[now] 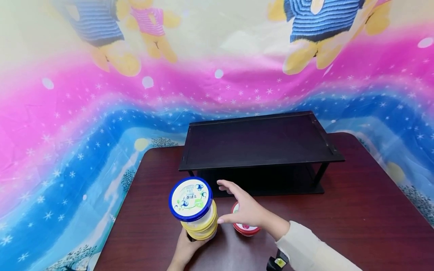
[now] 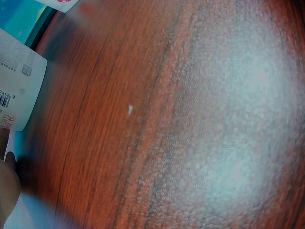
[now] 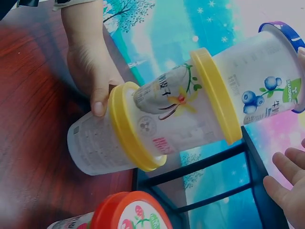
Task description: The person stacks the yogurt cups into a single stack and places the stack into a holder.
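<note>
Tub stack [image 3: 169,117] just left of my right hand [image 1: 251,210]

My left hand [image 1: 187,248] grips the bottom yellow-lidded tub [image 3: 97,150]; the stack's long axis runs roughly upward from there, through a second yellow-lidded tub [image 3: 174,121] to a blue-lidded tub [image 3: 259,76]. My right fingers spread loose beside its top; touching, I can't tell. A red-lidded tub [image 1: 246,229] sits partly behind them; beyond, a black shelf [image 1: 254,143].

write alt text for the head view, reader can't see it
A left hand holds a stack of tubs, blue lid on top and yellow lids below. The right hand hovers beside it, near a red-lidded tub. A black shelf stands behind on the brown table.
</note>
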The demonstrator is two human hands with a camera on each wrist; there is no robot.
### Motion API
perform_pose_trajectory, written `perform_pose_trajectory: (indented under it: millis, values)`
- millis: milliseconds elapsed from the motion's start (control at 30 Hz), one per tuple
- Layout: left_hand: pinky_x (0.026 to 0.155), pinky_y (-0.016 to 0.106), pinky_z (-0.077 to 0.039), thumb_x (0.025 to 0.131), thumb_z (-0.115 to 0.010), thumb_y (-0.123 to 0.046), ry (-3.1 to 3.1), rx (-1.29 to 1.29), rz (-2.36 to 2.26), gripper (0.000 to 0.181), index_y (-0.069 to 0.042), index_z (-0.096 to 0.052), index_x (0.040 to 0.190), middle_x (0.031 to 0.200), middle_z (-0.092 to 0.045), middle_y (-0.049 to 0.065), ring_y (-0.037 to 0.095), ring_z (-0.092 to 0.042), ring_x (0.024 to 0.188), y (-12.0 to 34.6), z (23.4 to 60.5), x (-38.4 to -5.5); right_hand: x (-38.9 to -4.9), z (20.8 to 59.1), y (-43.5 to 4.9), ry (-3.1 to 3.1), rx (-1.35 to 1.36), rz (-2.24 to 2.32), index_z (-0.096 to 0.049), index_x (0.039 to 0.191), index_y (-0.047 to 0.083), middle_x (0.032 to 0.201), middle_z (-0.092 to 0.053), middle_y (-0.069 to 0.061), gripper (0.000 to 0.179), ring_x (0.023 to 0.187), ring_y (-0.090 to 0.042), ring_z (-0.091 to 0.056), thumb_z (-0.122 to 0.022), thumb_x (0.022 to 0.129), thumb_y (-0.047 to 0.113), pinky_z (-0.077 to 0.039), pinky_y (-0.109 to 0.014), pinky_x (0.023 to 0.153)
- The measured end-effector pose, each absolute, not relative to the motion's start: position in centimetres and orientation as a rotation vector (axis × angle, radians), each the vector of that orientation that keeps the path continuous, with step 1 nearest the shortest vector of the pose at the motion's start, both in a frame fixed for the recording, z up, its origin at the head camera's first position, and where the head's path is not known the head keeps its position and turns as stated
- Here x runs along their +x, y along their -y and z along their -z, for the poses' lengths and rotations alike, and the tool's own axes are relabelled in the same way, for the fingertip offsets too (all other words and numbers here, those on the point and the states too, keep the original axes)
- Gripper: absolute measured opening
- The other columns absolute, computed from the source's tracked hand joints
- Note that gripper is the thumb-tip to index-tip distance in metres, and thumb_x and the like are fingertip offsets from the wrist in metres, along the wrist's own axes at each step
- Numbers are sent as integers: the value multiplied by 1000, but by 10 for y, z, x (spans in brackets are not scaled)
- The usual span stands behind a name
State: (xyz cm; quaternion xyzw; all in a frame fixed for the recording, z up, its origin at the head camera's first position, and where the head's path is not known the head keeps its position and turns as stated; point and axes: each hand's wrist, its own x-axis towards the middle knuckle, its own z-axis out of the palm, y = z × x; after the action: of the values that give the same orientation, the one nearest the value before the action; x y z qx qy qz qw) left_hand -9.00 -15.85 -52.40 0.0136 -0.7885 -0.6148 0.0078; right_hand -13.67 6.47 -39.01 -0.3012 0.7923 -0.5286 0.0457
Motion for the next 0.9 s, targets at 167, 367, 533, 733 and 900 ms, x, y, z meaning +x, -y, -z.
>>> perform_pose_trajectory:
  millis: [167, 367, 533, 733, 900]
  values:
    - [85, 24, -34, 58, -77, -5, 2446, 36, 1939, 63, -7, -44, 111, 103, -54, 4, 11, -48, 95, 158, 525, -91, -134, 396, -71, -2407, -954, 1649, -28, 132, 8, 129, -38, -3, 83, 116, -19, -35, -75, 65, 28, -29, -41, 92]
    - [85, 23, -33, 57, -78, -7, 2466, 67, 1938, 66, -8, -42, 112, 104, -53, 3, 11, -47, 97, 159, 524, -91, -132, 404, -78, -2390, -950, 1687, -28, 131, 5, 129, -38, -8, 83, 117, -22, -35, -75, 66, 22, -28, -40, 94]
    - [86, 25, -33, 58, -78, -8, 2470, 63, 1945, 67, -8, -41, 114, 105, -52, 3, 12, -46, 98, 159, 522, -91, -130, 410, -84, -2388, -873, 1695, -28, 131, 6, 128, -39, -8, 81, 116, -21, -36, -74, 67, 24, -29, -38, 94]
    - [85, 23, -34, 58, -78, -6, 2450, 48, 1963, 66, -8, -41, 113, 104, -53, 3, 11, -47, 96, 159, 523, -92, -128, 420, -91, -2415, -798, 1706, -30, 130, 3, 125, -42, -9, 81, 115, -23, -38, -75, 66, 23, -29, -39, 93]
    - [85, 23, -34, 57, -78, -6, 2443, 43, 1962, 66, -7, -42, 112, 104, -53, 3, 11, -48, 95, 159, 524, -92, -127, 429, -97, -2455, -773, 1719, -33, 128, 3, 123, -44, -10, 79, 112, -25, -40, -75, 65, 23, -30, -43, 91]
